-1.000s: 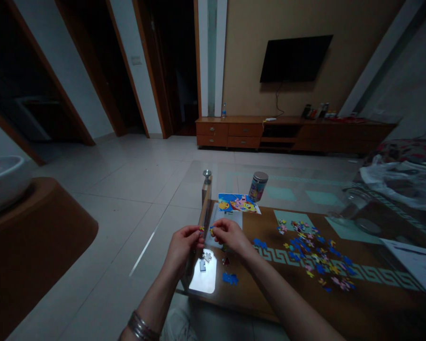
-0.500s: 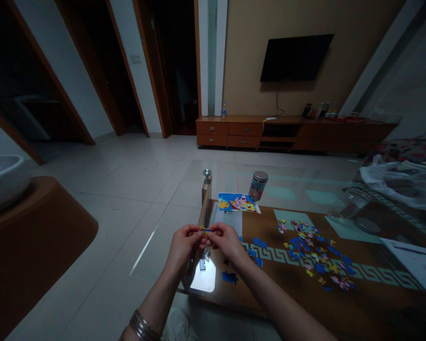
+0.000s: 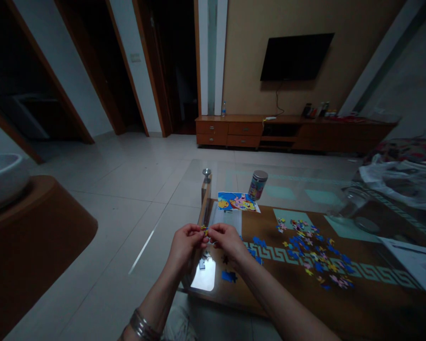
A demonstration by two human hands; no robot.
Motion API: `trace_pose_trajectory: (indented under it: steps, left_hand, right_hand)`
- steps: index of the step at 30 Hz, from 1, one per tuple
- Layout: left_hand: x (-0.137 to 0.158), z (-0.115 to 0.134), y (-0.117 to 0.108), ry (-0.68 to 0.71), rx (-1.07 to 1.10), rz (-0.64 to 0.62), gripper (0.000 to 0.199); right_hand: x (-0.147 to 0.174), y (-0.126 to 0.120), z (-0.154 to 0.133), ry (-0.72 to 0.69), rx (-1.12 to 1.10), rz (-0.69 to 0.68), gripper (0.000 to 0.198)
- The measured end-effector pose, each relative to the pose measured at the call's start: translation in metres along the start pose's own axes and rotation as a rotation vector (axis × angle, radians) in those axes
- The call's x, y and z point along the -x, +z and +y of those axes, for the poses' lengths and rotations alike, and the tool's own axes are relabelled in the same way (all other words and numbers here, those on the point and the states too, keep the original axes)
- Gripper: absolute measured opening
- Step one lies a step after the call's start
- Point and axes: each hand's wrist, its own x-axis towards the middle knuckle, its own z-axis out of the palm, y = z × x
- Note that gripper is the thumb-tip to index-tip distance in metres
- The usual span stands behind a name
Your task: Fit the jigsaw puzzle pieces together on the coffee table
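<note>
Both hands meet above the near left corner of a glass-topped table. Between their fingertips are small yellow, red and blue jigsaw puzzle pieces; whether they are joined I cannot tell. My left hand pinches them from the left, my right hand from the right. A blue puzzle piece cluster lies just below my right wrist, and more blue pieces lie beyond it. Farther right spreads a loose heap of mixed puzzle pieces. A cartoon picture sheet lies ahead of the hands.
A lidded tin stands by the picture sheet. On the right are a clear jar, a white plastic bag and papers. A metal table fitting rises at the left edge. A brown stand with a white basin is far left.
My fingers have shifted slightly around the held pieces, and less blue shows between them now. Everything on the table stays where it was.
</note>
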Motion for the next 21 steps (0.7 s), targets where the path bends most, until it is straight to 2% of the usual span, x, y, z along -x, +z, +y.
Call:
trace_pose_trajectory:
  steps: [9, 21]
  left_hand:
    - [0.0002, -0.0019, -0.0002, 0.035, -0.014, -0.05, 0.026]
    - [0.0027, 0.0008, -0.0007, -0.076, 0.004, -0.037, 0.014]
  right_hand:
    - [-0.0024, -0.0029, -0.0016, -0.022, 0.023, 0.026, 0.009]
    - [-0.0031, -0.0049, 0.0022, -0.15, 0.134, 0.07, 0.004]
